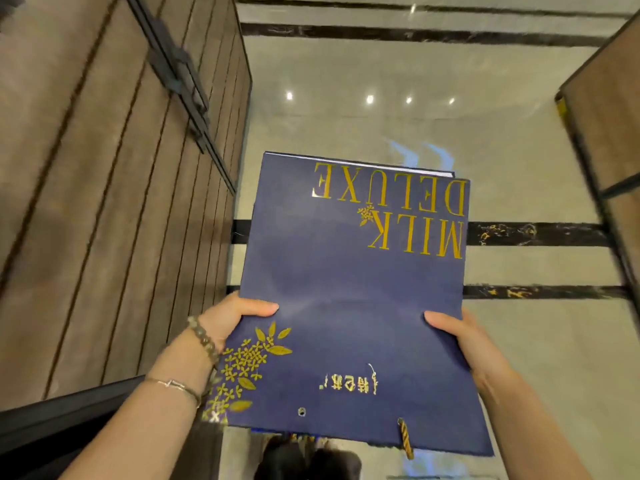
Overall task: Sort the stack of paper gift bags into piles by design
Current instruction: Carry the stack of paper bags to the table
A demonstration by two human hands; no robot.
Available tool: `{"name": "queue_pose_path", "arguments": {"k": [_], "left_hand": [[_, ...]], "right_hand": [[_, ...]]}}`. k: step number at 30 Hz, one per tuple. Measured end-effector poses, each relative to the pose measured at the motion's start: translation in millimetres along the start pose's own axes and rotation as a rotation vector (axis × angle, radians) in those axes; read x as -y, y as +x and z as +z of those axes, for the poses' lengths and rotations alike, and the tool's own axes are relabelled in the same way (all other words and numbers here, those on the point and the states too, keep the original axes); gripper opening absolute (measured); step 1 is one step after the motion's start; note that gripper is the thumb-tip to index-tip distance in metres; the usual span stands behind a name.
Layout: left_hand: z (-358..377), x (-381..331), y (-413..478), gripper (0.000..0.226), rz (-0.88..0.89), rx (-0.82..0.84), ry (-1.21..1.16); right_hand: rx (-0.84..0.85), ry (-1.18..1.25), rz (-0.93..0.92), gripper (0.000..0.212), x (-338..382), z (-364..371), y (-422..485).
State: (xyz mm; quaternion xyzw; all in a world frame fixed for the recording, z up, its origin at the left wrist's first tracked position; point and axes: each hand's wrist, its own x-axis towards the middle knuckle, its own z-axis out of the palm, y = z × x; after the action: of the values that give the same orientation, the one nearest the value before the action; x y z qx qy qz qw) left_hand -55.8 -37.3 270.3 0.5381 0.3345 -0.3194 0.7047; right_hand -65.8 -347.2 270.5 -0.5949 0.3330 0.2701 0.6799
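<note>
Polished pale marble floor with dark stripes fills the background, flanked by a wood-panelled wall on the left and another panel on the right. Over it, the person holds a navy gift bag flat and nearly level, its gold "MILK DELUXE" lettering upside down to the camera.

A pale edge peeks out at the far end, which suggests more bags lie beneath. If so, the likely mishap is that the glossy sheets slide apart and spill onto the floor, since they are pinched only at the near end and the far end hangs unsupported. The dangling rope handle could also snag a finger or drag a lower bag along when the top one is lifted off.

The left hand, whose wrist bears a beaded bracelet and a thin bangle, grips the left edge with the thumb on top. The right hand clasps the right edge likewise. Both sets of fingers are hidden underneath.
</note>
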Motion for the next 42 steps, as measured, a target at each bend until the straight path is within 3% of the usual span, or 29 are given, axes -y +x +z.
{"name": "queue_pose_path", "arguments": {"k": [4, 8, 13, 17, 21, 27, 32, 36, 40, 42], "left_hand": [[47, -66, -117, 0.033, 0.020, 0.069, 0.034], [88, -114, -204, 0.036, 0.077, 0.166, 0.119], [140, -149, -265, 0.035, 0.094, 0.332, 0.299], [180, -163, -282, 0.045, -0.042, 0.464, 0.538], [240, -152, -301, 0.008, -0.161, 0.601, 0.752], [347, -84, -333, 0.035, -0.199, 0.901, 1.062], [424, 11, -391, 0.041, -0.252, 1.141, 1.260], [469, 109, -458, 0.051, -0.228, 1.281, 1.358], [493, 212, -527, 0.025, -0.252, 1.403, 1.462], [505, 271, -563, 0.019, -0.249, 1.474, 1.543]], "right_hand": [[-0.075, -0.004, -0.061, 0.037, 72, -10, -131], [-0.188, 0.083, -0.105, 0.011, 114, -25, -241], [-0.367, 0.175, -0.163, 0.011, 119, -44, -338], [-0.471, 0.343, -0.203, 0.012, 93, -54, -397], [-0.636, 0.524, -0.249, 0.014, 49, -62, -445], [-0.967, 0.769, -0.264, 0.013, -37, -76, -530], [-1.250, 0.929, -0.214, 0.044, -114, -83, -611], [-1.386, 1.091, -0.230, 0.024, -180, -84, -682], [-1.507, 1.214, -0.209, 0.048, -251, -93, -744], [-1.551, 1.281, -0.157, 0.046, -290, -99, -779]]}}
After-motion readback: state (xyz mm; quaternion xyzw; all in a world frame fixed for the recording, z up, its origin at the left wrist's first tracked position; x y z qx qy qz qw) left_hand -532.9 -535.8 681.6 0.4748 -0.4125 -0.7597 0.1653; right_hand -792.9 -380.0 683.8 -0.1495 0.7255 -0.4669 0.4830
